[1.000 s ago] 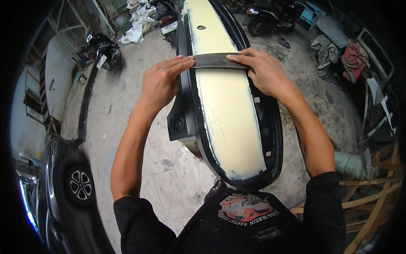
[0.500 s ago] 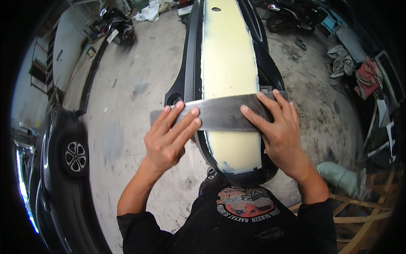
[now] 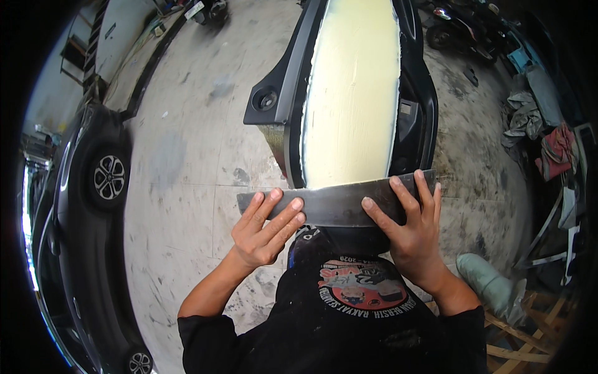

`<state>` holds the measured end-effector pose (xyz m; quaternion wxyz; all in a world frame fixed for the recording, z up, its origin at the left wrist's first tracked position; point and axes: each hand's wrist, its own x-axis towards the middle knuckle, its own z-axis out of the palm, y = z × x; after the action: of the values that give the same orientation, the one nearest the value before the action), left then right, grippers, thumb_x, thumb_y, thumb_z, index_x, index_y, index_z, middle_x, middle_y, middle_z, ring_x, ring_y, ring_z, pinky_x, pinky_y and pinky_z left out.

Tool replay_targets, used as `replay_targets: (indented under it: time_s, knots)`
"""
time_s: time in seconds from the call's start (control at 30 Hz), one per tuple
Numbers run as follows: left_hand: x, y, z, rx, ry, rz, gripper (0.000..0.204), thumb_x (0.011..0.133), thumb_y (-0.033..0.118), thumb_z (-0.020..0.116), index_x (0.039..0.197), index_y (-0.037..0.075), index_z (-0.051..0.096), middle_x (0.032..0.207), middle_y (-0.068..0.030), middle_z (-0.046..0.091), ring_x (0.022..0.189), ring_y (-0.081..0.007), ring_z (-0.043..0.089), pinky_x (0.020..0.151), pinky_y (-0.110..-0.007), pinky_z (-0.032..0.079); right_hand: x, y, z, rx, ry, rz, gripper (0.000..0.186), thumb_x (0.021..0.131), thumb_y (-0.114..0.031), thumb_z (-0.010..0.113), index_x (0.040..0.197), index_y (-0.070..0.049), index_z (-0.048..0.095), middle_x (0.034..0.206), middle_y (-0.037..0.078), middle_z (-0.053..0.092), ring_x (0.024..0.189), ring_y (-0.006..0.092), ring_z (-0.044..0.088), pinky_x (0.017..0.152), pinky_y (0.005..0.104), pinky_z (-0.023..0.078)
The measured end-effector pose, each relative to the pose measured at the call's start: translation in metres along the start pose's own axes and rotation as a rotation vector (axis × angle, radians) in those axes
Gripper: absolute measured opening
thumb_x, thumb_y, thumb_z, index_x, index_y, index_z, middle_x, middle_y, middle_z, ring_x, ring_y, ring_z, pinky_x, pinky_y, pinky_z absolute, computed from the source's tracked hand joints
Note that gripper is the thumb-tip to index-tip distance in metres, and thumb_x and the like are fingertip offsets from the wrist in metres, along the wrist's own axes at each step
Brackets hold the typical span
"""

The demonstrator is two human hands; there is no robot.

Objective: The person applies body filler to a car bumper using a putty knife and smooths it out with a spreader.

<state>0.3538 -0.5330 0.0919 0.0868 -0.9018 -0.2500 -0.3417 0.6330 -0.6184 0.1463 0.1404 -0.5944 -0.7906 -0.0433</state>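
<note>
A long black plastic car part [image 3: 420,118], seemingly a bumper, stretches away from me, carrying a broad cream band of filler-like coating [image 3: 349,100] with ragged edges and faint streaks. Across its near end lies a wide, dark grey metal blade [image 3: 330,207]. My left hand [image 3: 265,234] grips the blade's left part, fingertips pressed on its face. My right hand [image 3: 408,227] holds the right part, fingers spread over the top. Both thumbs are hidden. The blade covers the coating's near end.
A dark car [image 3: 84,243] lines the left side over a stained floor [image 3: 177,124]. Motorbikes [image 3: 458,34] are parked at the back. At the right lie crumpled covers [image 3: 554,153], a pale green wrapped roll [image 3: 483,280] and wooden slats [image 3: 517,340].
Both hands have drawn the blade from the upper middle of the coated band down to its near end. The part now appears higher and slightly further right in view.
</note>
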Motion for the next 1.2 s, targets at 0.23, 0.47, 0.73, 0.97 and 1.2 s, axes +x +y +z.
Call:
replay_targets:
  time_s: [0.23, 0.47, 0.73, 0.97, 1.2]
  knots:
    - [-0.054, 0.019, 0.013, -0.027, 0.035, -0.040, 0.024, 0.079, 0.002, 0.060, 0.098, 0.010, 0.074, 0.112, -0.0074, 0.071, 0.119, -0.0350, 0.060, 0.108, -0.048, 0.041, -0.028, -0.019, 0.023, -0.002, 0.037, -0.042, 0.049, 0.084, -0.013, 0.062, 0.130, -0.031, 0.061, 0.144, 0.011, 0.038, 0.138, 0.0455, 0.029, 0.100, 0.0790, 0.023]
    - [-0.077, 0.033, 0.026, -0.091, 0.035, -0.047, 0.023, 0.081, 0.005, 0.059, 0.099, 0.011, 0.073, 0.113, -0.0064, 0.071, 0.120, -0.0343, 0.059, 0.107, -0.046, 0.041, -0.052, -0.025, 0.032, -0.026, 0.048, -0.019, 0.052, 0.082, -0.009, 0.062, 0.129, -0.031, 0.061, 0.145, 0.010, 0.037, 0.138, 0.0437, 0.029, 0.100, 0.0781, 0.023]
    - [0.035, 0.005, -0.051, -0.062, 0.006, 0.176, 0.021, 0.083, 0.014, 0.063, 0.101, 0.010, 0.073, 0.112, -0.0068, 0.072, 0.113, -0.0288, 0.065, 0.095, -0.038, 0.048, -0.029, -0.018, -0.029, -0.027, 0.109, 0.077, 0.062, 0.078, 0.001, 0.058, 0.131, -0.031, 0.060, 0.142, 0.012, 0.048, 0.131, 0.0419, 0.042, 0.097, 0.0647, 0.032]
    - [0.211, -0.102, -0.012, 0.086, 0.094, 0.262, 0.038, 0.080, -0.001, 0.056, 0.112, 0.012, 0.070, 0.114, -0.0048, 0.070, 0.109, -0.0244, 0.065, 0.093, -0.039, 0.050, 0.114, 0.068, -0.051, -0.042, 0.322, 0.201, 0.064, 0.084, 0.006, 0.042, 0.134, -0.030, 0.057, 0.136, 0.005, 0.056, 0.124, 0.0302, 0.052, 0.098, 0.0469, 0.042]
    - [0.264, -0.146, 0.031, 0.038, 0.009, 0.216, 0.044, 0.076, -0.005, 0.055, 0.113, 0.015, 0.070, 0.115, -0.0028, 0.070, 0.104, -0.0237, 0.067, 0.084, -0.036, 0.054, 0.183, 0.114, -0.049, -0.059, 0.178, 0.305, 0.055, 0.090, 0.002, 0.049, 0.134, -0.030, 0.058, 0.133, 0.004, 0.059, 0.120, 0.0245, 0.057, 0.102, 0.0375, 0.047]
